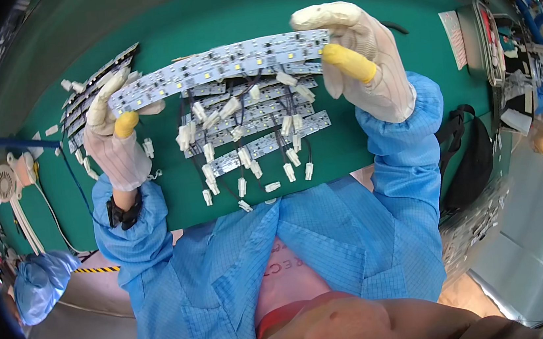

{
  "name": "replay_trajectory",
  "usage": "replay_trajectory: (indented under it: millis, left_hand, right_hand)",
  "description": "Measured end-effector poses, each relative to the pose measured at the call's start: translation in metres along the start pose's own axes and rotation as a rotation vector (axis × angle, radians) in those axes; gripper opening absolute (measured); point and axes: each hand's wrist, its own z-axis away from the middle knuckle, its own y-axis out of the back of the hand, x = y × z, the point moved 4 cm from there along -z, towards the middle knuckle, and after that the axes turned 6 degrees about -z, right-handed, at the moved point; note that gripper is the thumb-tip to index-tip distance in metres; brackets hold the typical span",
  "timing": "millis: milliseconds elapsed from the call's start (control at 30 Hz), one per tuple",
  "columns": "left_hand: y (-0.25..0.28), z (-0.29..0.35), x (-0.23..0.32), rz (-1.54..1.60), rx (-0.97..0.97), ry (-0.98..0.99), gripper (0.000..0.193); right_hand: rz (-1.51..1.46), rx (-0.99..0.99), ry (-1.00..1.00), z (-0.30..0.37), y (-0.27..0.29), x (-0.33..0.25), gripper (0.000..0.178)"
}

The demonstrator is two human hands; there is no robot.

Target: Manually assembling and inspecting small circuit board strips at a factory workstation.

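Observation:
A long white LED circuit board strip (221, 63) is held up level between both hands, above the green mat. My left hand (114, 120), in a white glove with a yellow thumb cover, pinches its left end. At the right end, my right hand (366, 60), gloved the same way, grips the board between thumb and fingers. Below it lie several more LED strips (268, 142) in a loose stack, with dark wires and white plug connectors (244, 158) hanging toward me. Another group of LED strips (102, 71) is partly hidden behind my left hand.
The work surface is a green mat (376, 158). On its left lie a small white fan (5, 183) and a blue cord (17, 143). A black bag (472, 161) rests at the right edge, with a metal-sided tray (487, 44) farther back. A blue-covered item (42, 283) sits lower left.

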Motion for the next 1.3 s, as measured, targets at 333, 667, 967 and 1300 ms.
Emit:
replay_trajectory:
  millis: [333, 667, 967, 1300]
  left_hand:
    - [-0.001, 0.007, 0.017, 0.16, -0.092, -0.009, 0.054]
    - [-0.003, 0.003, 0.023, 0.001, -0.064, 0.051, 0.045]
    - [-0.002, -0.004, 0.02, -0.12, -0.058, 0.007, 0.043]
    - [-0.007, 0.004, 0.021, 0.166, -0.117, -0.115, 0.042]
  right_hand:
    - [0.151, 0.058, -0.017, -0.01, 0.004, 0.011, 0.04]
    - [0.087, 0.047, -0.072, -0.009, 0.0, 0.012, 0.051]
    - [-0.012, 0.055, -0.125, -0.009, 0.003, 0.017, 0.048]
    - [0.091, 0.097, -0.113, -0.01, -0.001, 0.013, 0.032]
